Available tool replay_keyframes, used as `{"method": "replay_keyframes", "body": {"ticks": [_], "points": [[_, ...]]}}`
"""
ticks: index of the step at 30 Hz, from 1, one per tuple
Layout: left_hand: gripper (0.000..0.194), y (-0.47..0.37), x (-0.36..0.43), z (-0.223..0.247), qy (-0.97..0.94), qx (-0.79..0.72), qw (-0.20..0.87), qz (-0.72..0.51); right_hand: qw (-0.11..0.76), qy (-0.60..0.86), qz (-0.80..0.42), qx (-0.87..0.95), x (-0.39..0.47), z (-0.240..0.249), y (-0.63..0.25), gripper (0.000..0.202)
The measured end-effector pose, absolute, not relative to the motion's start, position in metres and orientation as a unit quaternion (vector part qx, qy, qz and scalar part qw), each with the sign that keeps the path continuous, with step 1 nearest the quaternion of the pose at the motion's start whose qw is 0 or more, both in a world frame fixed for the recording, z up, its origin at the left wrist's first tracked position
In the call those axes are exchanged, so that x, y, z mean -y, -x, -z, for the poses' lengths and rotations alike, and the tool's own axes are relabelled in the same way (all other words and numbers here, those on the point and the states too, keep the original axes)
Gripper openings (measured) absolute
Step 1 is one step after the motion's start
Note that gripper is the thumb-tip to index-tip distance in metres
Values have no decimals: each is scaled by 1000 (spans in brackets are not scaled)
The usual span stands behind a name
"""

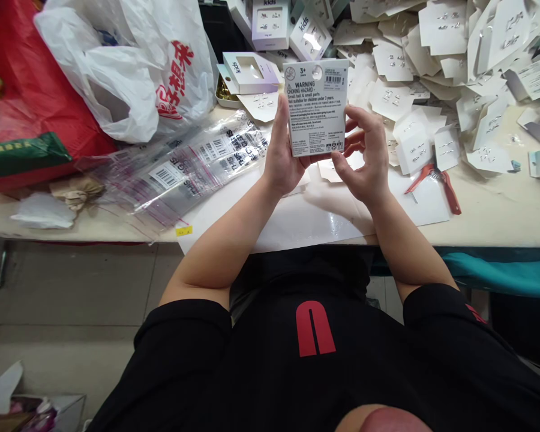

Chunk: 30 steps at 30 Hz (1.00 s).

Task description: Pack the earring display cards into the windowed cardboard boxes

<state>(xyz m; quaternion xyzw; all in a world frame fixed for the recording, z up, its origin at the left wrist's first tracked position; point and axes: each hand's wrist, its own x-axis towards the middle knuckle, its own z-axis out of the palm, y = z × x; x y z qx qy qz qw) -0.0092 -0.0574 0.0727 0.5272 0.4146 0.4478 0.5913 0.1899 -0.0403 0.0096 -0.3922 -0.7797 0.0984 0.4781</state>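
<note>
A small white box (317, 114) is held upright above the table, its printed back with a choking-hazard warning turned toward me. My left hand (281, 153) grips its left side, thumb along the edge and fingers behind it. Curled at the lower right edge, my right hand (364, 153) has its thumb near the bottom corner and fingertips at the side. Behind the box lie an open "kids" box (252, 73) and a white card with small rings (261, 105). White paper (315, 222) covers the tabletop below my hands.
Many white cards with rings (389, 99) pile up at the right. Red-handled pliers (435, 179) lie before them. Clear zip bags (184, 171) spread at left, near a white plastic bag (135, 66) and a red bag (31, 78). Boxed ring sets (270, 24) stand at the back.
</note>
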Motion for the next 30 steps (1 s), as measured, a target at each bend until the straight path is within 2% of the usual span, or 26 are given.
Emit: {"method": "replay_keyframes", "body": {"ticks": [5,18,30], "points": [[115,9,58,-75,-530,-434,585,-434,464,415,-96,777,40,-9,-190,65],[112,8,58,-74,-525,-420,590,-446,502,361,-94,781,44,-17,-186,62],[114,9,58,-75,-521,-425,596,-439,481,391,-83,780,42,-12,-188,64]]}}
